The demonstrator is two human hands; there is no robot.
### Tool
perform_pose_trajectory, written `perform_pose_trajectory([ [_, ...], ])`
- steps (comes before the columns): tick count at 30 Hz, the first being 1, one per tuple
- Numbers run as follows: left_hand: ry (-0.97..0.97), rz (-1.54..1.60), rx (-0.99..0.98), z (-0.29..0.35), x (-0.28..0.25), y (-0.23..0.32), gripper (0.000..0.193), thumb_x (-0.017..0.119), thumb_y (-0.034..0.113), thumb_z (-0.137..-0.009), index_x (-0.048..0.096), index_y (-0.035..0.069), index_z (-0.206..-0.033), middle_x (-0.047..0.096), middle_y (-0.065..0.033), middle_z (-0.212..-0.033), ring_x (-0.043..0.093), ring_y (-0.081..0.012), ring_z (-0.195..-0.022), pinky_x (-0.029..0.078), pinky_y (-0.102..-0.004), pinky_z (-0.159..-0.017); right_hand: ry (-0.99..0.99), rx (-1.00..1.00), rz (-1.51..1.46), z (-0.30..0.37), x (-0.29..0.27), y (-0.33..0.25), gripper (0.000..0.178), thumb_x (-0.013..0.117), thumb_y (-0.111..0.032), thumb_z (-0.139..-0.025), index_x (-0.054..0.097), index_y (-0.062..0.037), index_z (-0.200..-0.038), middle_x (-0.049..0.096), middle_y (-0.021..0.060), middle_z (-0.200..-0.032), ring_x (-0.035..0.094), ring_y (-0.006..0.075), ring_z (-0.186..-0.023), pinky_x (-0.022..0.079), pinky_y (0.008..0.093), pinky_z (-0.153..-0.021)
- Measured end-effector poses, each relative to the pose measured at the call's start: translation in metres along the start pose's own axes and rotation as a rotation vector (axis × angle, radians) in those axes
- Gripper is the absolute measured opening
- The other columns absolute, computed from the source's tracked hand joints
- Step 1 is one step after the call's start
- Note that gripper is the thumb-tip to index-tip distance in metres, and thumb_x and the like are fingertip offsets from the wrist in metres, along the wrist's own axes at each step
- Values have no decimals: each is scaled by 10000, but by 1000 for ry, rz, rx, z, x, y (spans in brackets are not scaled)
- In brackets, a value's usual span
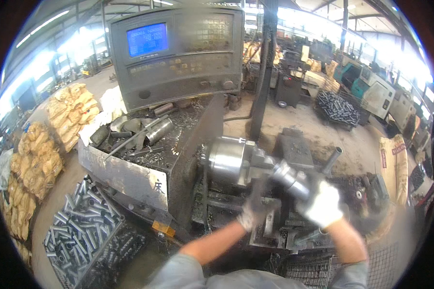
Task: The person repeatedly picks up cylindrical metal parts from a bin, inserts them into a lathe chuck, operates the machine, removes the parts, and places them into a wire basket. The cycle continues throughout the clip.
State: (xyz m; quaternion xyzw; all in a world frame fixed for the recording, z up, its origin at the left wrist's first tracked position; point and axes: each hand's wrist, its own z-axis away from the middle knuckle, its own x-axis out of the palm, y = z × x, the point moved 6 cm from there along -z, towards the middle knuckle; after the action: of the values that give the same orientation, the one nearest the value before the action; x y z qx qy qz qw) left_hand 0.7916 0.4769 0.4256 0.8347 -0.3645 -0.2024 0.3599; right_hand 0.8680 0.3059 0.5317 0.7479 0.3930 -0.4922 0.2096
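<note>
right now both gloved hands are at the lathe, just below the shiny steel chuck (228, 160) in the middle of the view. the right hand (324, 204), in a white glove, is wrapped around the outer end of a metal tube (288, 177) that sticks out of the chuck and slants down toward the person. fingers closed on it, a firm grip by the look of it. the left hand (250, 212), in a darker grey glove, sits lower and to the left, under the tube near the chuck; it is smeared with blur, so whether it is open or closed i cannot tell, and i cannot tell if it touches anything.

behind the chuck, a grey control panel (178, 53) with a blue screen (147, 39) stands upright. below the panel, the flat top of the machine (144, 139) is cluttered with tools, dark swarf and a short metal cylinder (159, 131) lying on its side. down at the lower left, a bin (82, 226) is packed with cut steel tubes, piled loosely. yellow sacks (58, 125) are stacked along the left side. far right, across the dusty floor, a heap of dark tubes (336, 107) lies near more machines.
</note>
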Motion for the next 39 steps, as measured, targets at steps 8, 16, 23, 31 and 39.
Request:
perform_pose_trajectory([
  [8,-181,661,-1273,198,50,-104,352,793,245,-971,730,20,-1234,757,-95,-1205,704,-184,-1111,566,-352,-980,-736,436,-936,195,194,-4,902,919,-419,-769,525,-43,-1489,711,193,-1299,736,343,-1030,606,442,-911],
  [16,46,1386,-1294,211,32,-100,381,587,406,-1066,688,49,-1155,735,-143,-1017,722,-275,-955,607,-446,-914,-791,604,-751,290,171,79,568,891,-439,-709,763,19,-1020,756,164,-838,710,296,-747,569,432,-734],
  [23,26,1358,-1351,205,-9,-99,623,435,579,-1105,672,19,-1239,739,-203,-1164,725,-388,-1017,589,-564,-906,-1150,1121,157,498,-21,236,638,784,-436,-858,684,-38,-1347,767,282,-1079,772,413,-994,601,490,-872],
  [31,-77,1077,-1292,187,-4,-70,595,446,563,-1125,643,43,-1337,754,-144,-1131,755,-302,-1001,637,-461,-881,-261,558,-582,209,91,115,595,894,-423,-782,717,-31,-1193,784,234,-997,786,369,-916,610,455,-814],
  [39,9,1161,-1547,202,-4,-39,553,638,470,-1075,628,27,-1405,743,-79,-1146,723,-207,-1007,597,-371,-925,-390,36,-533,147,140,-27,666,750,-136,-829,553,-99,-1464,708,196,-1284,743,424,-1062,623,467,-900],
])
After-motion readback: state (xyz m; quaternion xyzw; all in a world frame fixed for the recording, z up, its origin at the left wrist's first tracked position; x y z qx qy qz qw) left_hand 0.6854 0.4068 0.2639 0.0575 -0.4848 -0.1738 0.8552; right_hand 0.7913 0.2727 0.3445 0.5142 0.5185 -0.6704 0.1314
